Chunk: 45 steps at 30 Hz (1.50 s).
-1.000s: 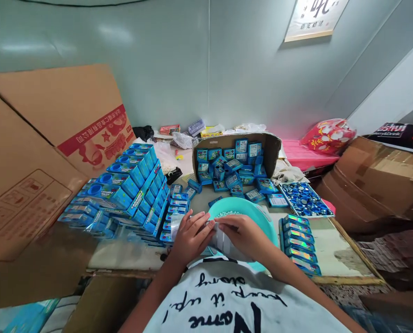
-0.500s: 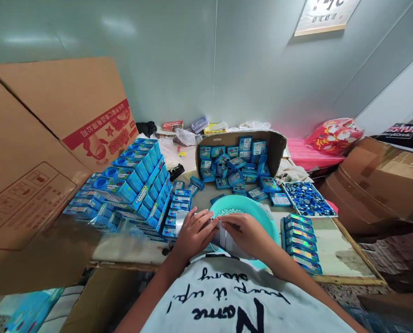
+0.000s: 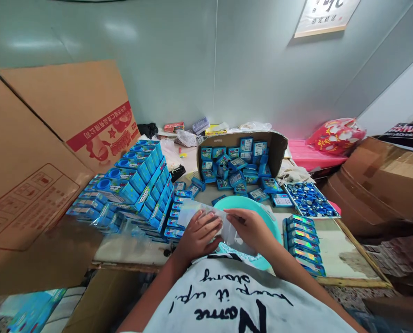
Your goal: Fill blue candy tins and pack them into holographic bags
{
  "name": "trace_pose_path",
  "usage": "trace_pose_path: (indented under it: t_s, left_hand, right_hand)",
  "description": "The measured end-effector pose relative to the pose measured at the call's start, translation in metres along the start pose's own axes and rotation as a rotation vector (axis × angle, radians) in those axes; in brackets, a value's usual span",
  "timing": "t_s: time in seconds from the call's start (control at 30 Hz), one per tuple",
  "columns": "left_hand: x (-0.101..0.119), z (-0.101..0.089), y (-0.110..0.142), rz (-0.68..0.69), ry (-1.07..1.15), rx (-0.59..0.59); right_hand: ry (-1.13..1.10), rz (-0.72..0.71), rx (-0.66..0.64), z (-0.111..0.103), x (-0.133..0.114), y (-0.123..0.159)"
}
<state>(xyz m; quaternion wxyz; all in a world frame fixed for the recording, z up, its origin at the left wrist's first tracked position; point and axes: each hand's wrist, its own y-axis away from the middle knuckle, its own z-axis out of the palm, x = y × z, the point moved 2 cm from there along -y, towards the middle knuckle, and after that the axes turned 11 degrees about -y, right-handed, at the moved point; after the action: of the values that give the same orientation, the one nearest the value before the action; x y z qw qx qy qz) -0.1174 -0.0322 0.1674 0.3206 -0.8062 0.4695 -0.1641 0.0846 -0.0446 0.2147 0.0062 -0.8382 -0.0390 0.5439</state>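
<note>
A pale, translucent plastic strip (image 3: 191,212), like a flat bag, stretches between my hands above a turquoise basin (image 3: 269,221). My left hand (image 3: 200,234) is closed over the strip's middle, its fingers lying across the plastic. Thumb and fingers of my right hand (image 3: 249,227) pinch its upper edge, and the plastic hangs down below them. Small pale blue pellets (image 3: 243,252) show in the basin under my hands. My hands and the strip hide much of the basin.
Stacked blue printed boxes (image 3: 137,178) rise at left beside a big carton (image 3: 50,152). Behind the basin, a tipped carton (image 3: 279,150) spills more small boxes. A tray of blue round pieces (image 3: 308,199) and a row of blue boxes (image 3: 303,245) lie at right.
My hands have moved slightly apart, and more of the plastic strip shows spread out to the left. Pellets at the basin's near side have come into view.
</note>
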Motion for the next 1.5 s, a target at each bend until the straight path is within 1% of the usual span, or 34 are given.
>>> trace_pose_path:
  t_s: [0.07,0.1,0.13,0.23,0.3,0.37,0.43,0.5,0.57,0.6,0.67,0.7,0.73,0.77,0.8,0.87,0.9,0.97,1.03,1.13,1.3,1.5]
  left_hand:
    - [0.001,0.001,0.0,-0.057,0.133,-0.016]
    - [0.002,0.002,0.0,-0.108,0.215,-0.028]
    - [0.002,0.003,0.0,-0.188,0.308,-0.031]
    - [-0.002,0.009,0.002,-0.534,0.522,0.029]
    - [-0.011,0.015,0.004,-0.753,0.557,0.102]
    - [-0.025,0.021,0.003,-0.905,0.538,0.164]
    - [-0.044,0.027,0.002,-1.044,0.531,0.206]
    - [-0.066,0.033,0.003,-1.163,0.521,0.222]
    - [-0.088,0.041,0.006,-1.241,0.525,0.208]
    - [-0.097,0.045,0.008,-1.267,0.527,0.2]
    - [-0.112,0.053,0.011,-1.298,0.533,0.177]
    - [-0.117,0.056,0.011,-1.295,0.538,0.169]
    - [-0.121,0.058,0.011,-1.287,0.539,0.157]
    - [-0.124,0.061,0.011,-1.276,0.539,0.143]
    - [-0.126,0.063,0.01,-1.263,0.536,0.128]
    - [-0.129,0.066,0.008,-1.248,0.53,0.093]
    - [-0.13,0.068,0.007,-1.245,0.528,0.079]
    - [-0.134,0.072,0.007,-1.245,0.517,0.062]
    - [-0.138,0.075,0.007,-1.258,0.489,0.053]
    - [-0.146,0.076,0.008,-1.29,0.419,0.035]
    - [-0.155,0.079,0.005,-1.289,0.261,-0.029]
    - [-0.159,0.095,0.002,-1.219,0.073,-0.107]
  right_hand:
    - [-0.003,0.036,0.043,-0.006,0.015,-0.003]
    - [0.004,0.056,0.064,-0.01,0.024,-0.005]
    - [0.019,0.075,0.083,-0.015,0.035,-0.006]
    - [0.099,0.164,0.128,-0.028,0.073,-0.008]
    - [0.17,0.256,0.143,-0.034,0.101,-0.006]
    - [0.248,0.354,0.139,-0.036,0.125,0.0]
    - [0.323,0.421,0.121,-0.035,0.142,0.009]
    - [0.397,0.442,0.109,-0.033,0.149,0.016]
    - [0.444,0.404,0.1,-0.027,0.147,0.015]
    - [0.449,0.369,0.088,-0.023,0.144,0.009]
    - [0.414,0.289,0.043,-0.012,0.135,-0.01]
    - [0.351,0.225,0.014,-0.004,0.129,-0.024]
    - [0.219,0.15,-0.006,0.005,0.122,-0.038]
    - [0.08,0.112,-0.025,0.015,0.115,-0.053]
    - [-0.06,0.109,-0.041,0.026,0.109,-0.068]
    - [-0.314,0.169,-0.07,0.051,0.101,-0.096]
    - [-0.414,0.196,-0.078,0.063,0.098,-0.108]
    - [-0.545,0.208,-0.065,0.086,0.095,-0.128]
    - [-0.595,0.195,-0.022,0.103,0.096,-0.142]
    - [-0.608,0.189,0.034,0.12,0.103,-0.157]
    - [-0.617,0.159,0.08,0.135,0.115,-0.172]
    - [-0.626,0.157,0.096,0.148,0.138,-0.177]
